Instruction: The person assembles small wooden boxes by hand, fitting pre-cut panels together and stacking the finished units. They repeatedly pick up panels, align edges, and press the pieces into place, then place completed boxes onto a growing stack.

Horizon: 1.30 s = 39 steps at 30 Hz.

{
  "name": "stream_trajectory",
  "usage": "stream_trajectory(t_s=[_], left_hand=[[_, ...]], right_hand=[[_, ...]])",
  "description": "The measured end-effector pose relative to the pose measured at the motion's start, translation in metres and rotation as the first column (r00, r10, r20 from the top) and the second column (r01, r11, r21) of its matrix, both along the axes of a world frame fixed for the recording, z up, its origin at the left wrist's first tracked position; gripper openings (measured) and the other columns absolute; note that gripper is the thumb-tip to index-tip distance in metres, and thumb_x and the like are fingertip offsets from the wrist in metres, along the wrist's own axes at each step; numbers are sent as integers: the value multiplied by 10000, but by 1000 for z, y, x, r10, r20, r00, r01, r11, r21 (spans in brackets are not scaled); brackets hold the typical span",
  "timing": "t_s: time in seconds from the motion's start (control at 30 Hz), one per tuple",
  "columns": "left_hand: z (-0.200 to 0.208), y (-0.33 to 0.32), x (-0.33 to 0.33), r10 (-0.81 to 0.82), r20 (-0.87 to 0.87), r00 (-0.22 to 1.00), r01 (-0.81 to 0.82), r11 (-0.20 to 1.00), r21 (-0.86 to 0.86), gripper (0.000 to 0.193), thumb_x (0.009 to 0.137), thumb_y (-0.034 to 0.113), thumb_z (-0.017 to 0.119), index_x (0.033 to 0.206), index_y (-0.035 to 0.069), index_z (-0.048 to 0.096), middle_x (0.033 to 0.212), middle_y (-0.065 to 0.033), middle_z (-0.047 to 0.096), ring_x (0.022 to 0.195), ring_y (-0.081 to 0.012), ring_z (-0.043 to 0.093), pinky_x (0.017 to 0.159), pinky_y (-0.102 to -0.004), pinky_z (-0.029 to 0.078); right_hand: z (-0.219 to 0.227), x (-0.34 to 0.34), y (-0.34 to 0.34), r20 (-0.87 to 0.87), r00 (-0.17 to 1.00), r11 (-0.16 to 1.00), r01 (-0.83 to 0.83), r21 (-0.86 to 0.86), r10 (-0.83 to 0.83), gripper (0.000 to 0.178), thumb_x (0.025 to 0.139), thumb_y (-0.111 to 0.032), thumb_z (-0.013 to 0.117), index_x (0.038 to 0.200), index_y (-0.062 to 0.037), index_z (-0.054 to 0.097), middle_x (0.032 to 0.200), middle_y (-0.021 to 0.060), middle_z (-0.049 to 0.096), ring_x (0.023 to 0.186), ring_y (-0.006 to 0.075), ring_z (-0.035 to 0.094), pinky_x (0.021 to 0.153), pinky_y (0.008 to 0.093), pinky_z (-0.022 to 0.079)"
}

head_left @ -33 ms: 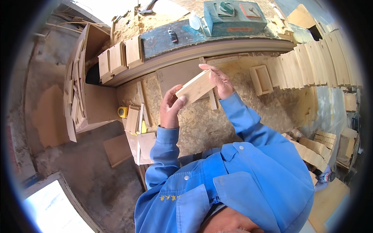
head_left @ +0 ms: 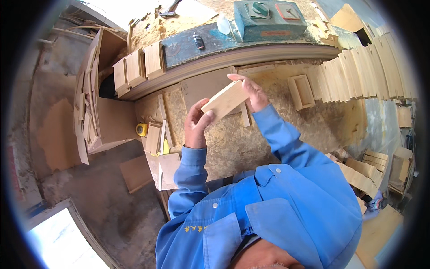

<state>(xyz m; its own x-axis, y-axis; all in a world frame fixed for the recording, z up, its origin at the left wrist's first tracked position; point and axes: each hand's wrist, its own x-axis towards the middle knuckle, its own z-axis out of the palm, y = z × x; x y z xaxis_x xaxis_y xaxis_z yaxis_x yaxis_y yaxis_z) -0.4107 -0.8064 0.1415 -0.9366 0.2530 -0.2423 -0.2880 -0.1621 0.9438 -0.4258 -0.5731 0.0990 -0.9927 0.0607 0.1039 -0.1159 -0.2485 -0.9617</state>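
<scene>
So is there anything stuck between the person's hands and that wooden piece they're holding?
Nothing visible is. The left hand grips the left end of the wooden piece directly, and the right hand rests against its right end. The yellow tape measure lies well apart, to the left.

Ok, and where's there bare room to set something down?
The workbench looks bare between the held wooden piece and the blue jacket, and this side of the open wooden box. It's crowded at left, with the tape measure and wood strips, and along the row of wooden pieces.
</scene>
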Motion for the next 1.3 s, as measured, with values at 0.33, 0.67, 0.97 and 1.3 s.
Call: stream_trajectory(t_s=[0.33,0.67,0.97,1.3], left_hand=[[-60,44,8,347,-453,822,-516,790,-331,553,874,202,833,1305,-2,552,1181,-124,554,1053,-210,572,906,-364,510],[-92,65,6,-26,-545,838,-369,709,-601,767,835,174,834,1484,-10,468,1197,-165,570,1037,-298,638,887,-379,562],[-93,50,-44,-108,-372,922,-136,810,-571,581,885,198,802,1393,-2,603,1121,-142,654,1005,-225,678,870,-349,565],[-89,57,-54,-6,-271,963,-136,854,-503,592,875,235,813,1396,28,622,1099,-121,665,947,-188,684,841,-329,561]], right_hand=[[-35,35,13,382,923,999,28,24,-35,478,1039,-339,605,1435,-75,555,970,26,666,712,81,652,623,236,530],[-72,49,-31,385,923,1000,24,-5,-20,676,1070,-268,534,1624,-145,167,1058,97,693,743,158,679,634,313,571],[-78,17,-53,429,892,942,256,-219,-143,635,1067,-217,537,1611,-146,216,1139,143,684,851,205,723,692,344,626],[-76,3,-61,391,856,922,386,-44,-339,578,997,-130,589,1543,-69,410,1177,154,683,903,181,689,784,338,604]])
